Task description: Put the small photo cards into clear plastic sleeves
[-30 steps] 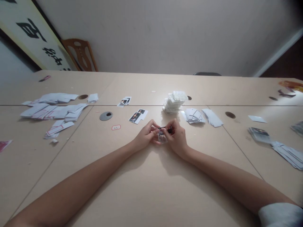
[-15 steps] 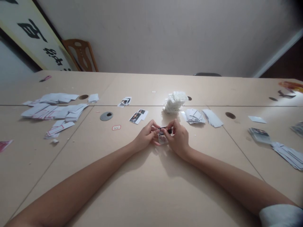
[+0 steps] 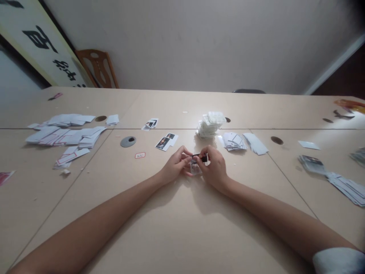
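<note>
Between my hands is a small clear plastic case [image 3: 195,171] with a dark printed photo card [image 3: 204,158] at its upper part. My left hand [image 3: 174,165] is closed on the left side of the case. With thumb and fingers pinched, my right hand [image 3: 215,167] grips the card at the case's upper right. The fingers cover much of both, so how far the card sits inside is hidden. Just beyond my hands stands an uneven stack of clear plastic cases [image 3: 210,125]. Loose photo cards [image 3: 163,143] lie to the left of it.
Piles of white cards [image 3: 65,135] spread over the left of the table. More white cards [image 3: 234,141] lie right of the stack. Filled cases [image 3: 311,164] and a fanned row of cards [image 3: 346,187] are at far right. A grey cable-hole cover [image 3: 128,141] sits left of centre.
Both hands stay nearly in place around the case, with only slight finger movement at the photo card. The whole view has shifted very slightly.
</note>
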The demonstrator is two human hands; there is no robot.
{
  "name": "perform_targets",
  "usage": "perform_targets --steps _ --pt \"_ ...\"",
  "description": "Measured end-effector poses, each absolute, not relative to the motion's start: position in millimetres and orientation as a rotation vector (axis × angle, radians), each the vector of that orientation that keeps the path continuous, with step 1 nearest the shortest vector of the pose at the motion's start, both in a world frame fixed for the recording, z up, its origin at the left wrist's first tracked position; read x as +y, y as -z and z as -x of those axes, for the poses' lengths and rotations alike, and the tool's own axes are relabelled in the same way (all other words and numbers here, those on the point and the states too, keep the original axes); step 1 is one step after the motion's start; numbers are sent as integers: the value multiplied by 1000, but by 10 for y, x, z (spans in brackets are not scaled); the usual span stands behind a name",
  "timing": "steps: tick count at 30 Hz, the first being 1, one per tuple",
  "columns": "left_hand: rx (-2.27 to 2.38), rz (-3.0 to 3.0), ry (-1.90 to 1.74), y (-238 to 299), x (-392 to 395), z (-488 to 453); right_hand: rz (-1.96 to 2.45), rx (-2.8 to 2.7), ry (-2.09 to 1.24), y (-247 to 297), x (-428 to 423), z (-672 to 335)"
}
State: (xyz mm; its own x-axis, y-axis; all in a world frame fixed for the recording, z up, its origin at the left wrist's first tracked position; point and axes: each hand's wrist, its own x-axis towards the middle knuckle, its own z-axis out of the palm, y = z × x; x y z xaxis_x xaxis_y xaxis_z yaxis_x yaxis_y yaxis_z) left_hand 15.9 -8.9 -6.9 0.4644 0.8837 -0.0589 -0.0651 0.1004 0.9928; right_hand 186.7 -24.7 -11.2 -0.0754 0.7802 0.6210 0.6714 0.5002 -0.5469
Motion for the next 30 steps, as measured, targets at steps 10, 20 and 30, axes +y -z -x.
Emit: perform_targets --steps 10,20,30 --pt "845 -1221 -867 49 -85 -158 1263 -1655 -310 109 -230 -1901" --pt "863 -1188 -927 59 -69 -156 1182 -1538 -416 120 -216 -1905" --pt "857 -1165 -945 22 -91 -167 1198 -1612 -315 141 -170 -1929"
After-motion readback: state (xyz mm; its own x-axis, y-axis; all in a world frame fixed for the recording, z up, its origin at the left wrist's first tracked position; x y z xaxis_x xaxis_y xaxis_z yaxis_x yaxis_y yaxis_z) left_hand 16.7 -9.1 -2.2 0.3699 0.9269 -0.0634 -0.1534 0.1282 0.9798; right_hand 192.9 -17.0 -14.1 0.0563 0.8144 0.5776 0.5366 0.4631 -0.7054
